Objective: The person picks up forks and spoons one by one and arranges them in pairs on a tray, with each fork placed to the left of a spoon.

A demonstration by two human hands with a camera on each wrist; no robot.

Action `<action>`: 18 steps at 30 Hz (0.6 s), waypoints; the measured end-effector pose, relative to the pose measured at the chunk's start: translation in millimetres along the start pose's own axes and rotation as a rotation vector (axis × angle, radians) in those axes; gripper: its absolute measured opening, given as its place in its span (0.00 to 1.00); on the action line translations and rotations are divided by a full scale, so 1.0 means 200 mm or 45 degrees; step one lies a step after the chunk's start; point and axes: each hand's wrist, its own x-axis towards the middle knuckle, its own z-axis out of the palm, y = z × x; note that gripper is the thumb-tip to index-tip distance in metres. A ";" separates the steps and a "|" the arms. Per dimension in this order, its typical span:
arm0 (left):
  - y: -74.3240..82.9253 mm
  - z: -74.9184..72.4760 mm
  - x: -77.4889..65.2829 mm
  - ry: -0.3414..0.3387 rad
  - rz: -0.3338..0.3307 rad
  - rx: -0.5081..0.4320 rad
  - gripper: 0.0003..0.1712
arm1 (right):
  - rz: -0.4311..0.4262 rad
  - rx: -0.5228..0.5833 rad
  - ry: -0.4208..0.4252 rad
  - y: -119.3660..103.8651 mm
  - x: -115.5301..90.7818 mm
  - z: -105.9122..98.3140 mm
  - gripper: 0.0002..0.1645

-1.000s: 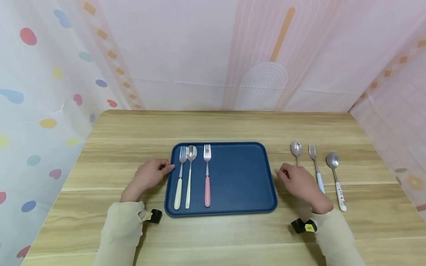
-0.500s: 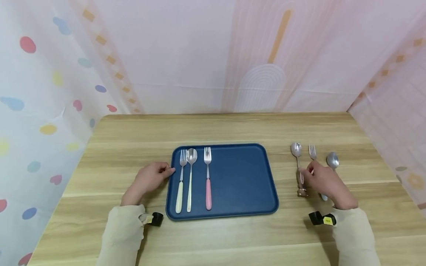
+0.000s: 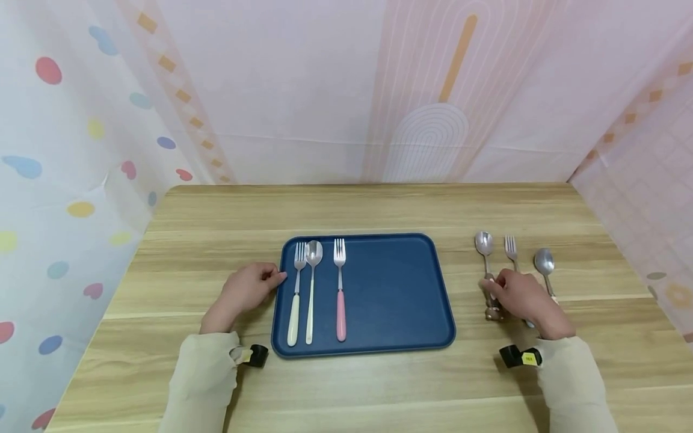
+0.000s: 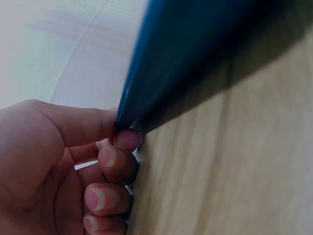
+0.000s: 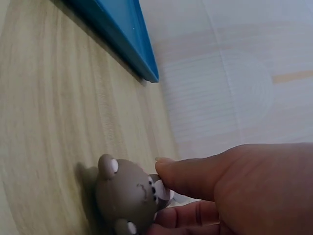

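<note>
Hands [image 3: 250,287] [image 3: 524,296] well apart, at tray [image 3: 392,294] and spoon [image 3: 484,243]

Your tray [image 3: 395,288] looked smooth plastic, your bear-handled spoon [image 3: 484,242] shiny metal, its bear head [image 5: 122,196] matt, your tabletop [image 3: 379,391] wood-grained

- A worktop [image 3: 243,210] with pale, yellowish-brown wood grain running from side to side; its far left corner is rounded.
- A pale pink rear cloth [image 3: 314,90] hanging behind the far edge, crossed by a faint horizontal crease [image 3: 314,139].
- On it, a slanting orange bar [image 3: 458,58] above a white arch [image 3: 430,135] of nested lines, both within a broader pinkish band.
- To the left, a whitish side cloth [image 3: 73,120] with a red spot [image 3: 49,70], a blue drop shape [image 3: 23,166] and a yellow oval [image 3: 80,209], among others.
- Near that corner, a descending row of orange diamonds [image 3: 183,95].
- To the right, a pink cloth [image 3: 649,198] bearing a partly visible orange flower [image 3: 678,295].
</note>
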 end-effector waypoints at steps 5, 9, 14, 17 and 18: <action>0.01 0.00 0.00 0.000 -0.003 0.000 0.20 | -0.026 0.020 0.017 -0.01 0.01 0.01 0.23; 0.01 -0.01 0.01 0.001 -0.005 -0.006 0.20 | -0.047 0.015 0.049 -0.01 0.03 0.02 0.21; 0.01 -0.02 0.01 0.005 0.004 -0.004 0.20 | -0.048 -0.006 0.077 -0.02 0.04 0.03 0.19; 0.00 -0.02 0.01 0.004 0.003 -0.004 0.20 | -0.055 -0.017 0.091 -0.03 0.05 0.03 0.18; 0.00 -0.02 0.01 0.003 0.003 -0.003 0.20 | -0.056 -0.022 0.094 -0.03 0.05 0.04 0.17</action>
